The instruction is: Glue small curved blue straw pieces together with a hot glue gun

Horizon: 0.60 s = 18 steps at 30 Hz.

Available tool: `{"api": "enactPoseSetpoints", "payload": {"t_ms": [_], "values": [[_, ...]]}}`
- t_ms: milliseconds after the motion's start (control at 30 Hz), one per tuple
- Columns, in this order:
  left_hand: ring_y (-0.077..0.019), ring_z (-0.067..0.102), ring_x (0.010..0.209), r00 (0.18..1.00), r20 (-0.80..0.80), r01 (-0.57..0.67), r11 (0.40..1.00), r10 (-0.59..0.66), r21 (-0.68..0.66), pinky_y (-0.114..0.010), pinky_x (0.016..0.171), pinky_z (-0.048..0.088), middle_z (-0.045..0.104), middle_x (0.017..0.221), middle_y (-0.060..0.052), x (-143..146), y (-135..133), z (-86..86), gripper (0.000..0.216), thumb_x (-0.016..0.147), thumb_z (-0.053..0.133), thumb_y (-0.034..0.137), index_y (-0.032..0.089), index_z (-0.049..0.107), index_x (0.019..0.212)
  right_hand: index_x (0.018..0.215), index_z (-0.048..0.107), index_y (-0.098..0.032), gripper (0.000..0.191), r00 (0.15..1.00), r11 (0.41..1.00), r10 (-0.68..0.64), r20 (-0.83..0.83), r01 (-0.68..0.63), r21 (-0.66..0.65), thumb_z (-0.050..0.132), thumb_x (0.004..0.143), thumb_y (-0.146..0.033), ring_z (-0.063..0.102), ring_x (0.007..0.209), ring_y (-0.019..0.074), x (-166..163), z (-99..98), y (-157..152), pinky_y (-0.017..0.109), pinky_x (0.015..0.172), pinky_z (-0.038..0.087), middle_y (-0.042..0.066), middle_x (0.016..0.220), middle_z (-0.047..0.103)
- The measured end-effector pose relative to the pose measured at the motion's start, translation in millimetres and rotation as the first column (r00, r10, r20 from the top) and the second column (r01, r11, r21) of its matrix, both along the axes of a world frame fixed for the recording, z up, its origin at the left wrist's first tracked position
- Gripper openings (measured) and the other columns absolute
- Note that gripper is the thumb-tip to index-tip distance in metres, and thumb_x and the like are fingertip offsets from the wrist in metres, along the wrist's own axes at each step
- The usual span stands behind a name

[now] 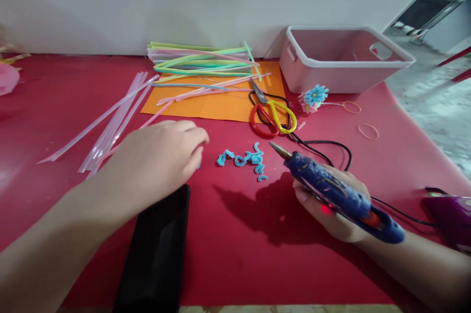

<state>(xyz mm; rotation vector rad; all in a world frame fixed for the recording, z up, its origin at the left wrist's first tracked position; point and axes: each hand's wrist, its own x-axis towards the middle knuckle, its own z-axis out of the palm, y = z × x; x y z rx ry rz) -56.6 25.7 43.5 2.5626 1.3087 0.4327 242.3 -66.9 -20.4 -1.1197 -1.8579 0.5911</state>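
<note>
My right hand (334,205) is wrapped round a blue glue gun (331,188), its metal nozzle pointing up and left, a red light glowing on its side. My left hand (165,156) is closed above the table, its fingers curled down. A tiny bit of blue pipe cleaner (199,166) peeks out under its fingertips, mostly hidden. Between the hands lie several short, curled blue pipe cleaner pieces (256,158). Under my left wrist is a black phone-like slab (158,249).
Scissors (263,99) with red and yellow handles lie on an orange sheet (217,107), near bundled pipe cleaners (206,60). Clear sticks (114,121) lie left. A pink bin (331,75), a pipe cleaner flower (315,96), rubber bands (368,131) and a black cord (324,142) are right.
</note>
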Motion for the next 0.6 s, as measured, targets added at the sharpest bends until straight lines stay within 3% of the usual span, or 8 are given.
{"api": "enactPoseSetpoints", "payload": {"t_ms": [100,233,333,433,600], "values": [[-0.0295,0.066,0.095,0.987,-0.156,0.052,0.997,-0.044,0.050,-0.039,0.080,0.048,0.073,0.100,-0.010,19,-6,-4.9,0.022,0.093,0.050,0.025,0.020,0.070,0.100,0.085,0.059,-0.026,0.022,0.999,0.998,-0.042,-0.014,0.042,-0.038,0.065,0.081,-0.005,0.056,0.046,0.0115,2,-2.6,1,0.024,0.043,0.046,-0.004,0.064,0.061],[-0.0288,0.063,0.109,0.979,-0.151,0.143,0.989,-0.137,0.025,-0.041,0.093,0.048,0.071,0.117,-0.012,35,-5,-19.9,0.031,0.096,0.047,0.019,0.016,0.067,0.119,0.087,0.062,-0.025,0.021,0.998,0.997,-0.066,0.025,0.067,-0.041,0.065,0.082,-0.004,0.063,0.056,0.0134,2,-2.1,2,0.024,0.052,0.052,-0.002,0.072,0.065],[-0.0285,0.064,0.109,0.965,-0.173,0.191,0.980,-0.196,-0.050,-0.041,0.093,0.048,0.073,0.116,-0.011,41,1,-27.3,0.029,0.094,0.047,0.015,0.017,0.070,0.112,0.082,0.062,-0.024,0.017,0.996,0.995,-0.083,0.009,0.084,-0.051,0.066,0.081,-0.007,0.065,0.059,0.0142,1,-2.1,1,0.025,0.054,0.053,-0.001,0.072,0.066],[-0.0259,0.067,0.099,0.976,-0.148,0.138,0.980,-0.160,-0.146,-0.037,0.085,0.049,0.074,0.105,-0.009,45,6,-28.6,0.027,0.093,0.047,0.013,0.017,0.072,0.102,0.082,0.063,-0.023,0.012,0.994,0.993,-0.101,-0.047,0.098,-0.068,0.064,0.084,-0.011,0.067,0.062,0.0154,1,-5.3,1,0.026,0.057,0.055,0.000,0.075,0.068],[-0.0221,0.067,0.089,0.995,-0.023,0.095,0.980,-0.100,-0.177,-0.033,0.077,0.046,0.075,0.095,-0.006,44,6,-26.5,0.016,0.092,0.055,0.016,0.017,0.071,0.095,0.090,0.067,-0.025,0.018,0.993,0.996,-0.045,-0.105,0.036,-0.087,0.064,0.085,-0.008,0.068,0.062,0.0148,6,-13.8,0,0.024,0.057,0.054,0.000,0.078,0.070]]}}
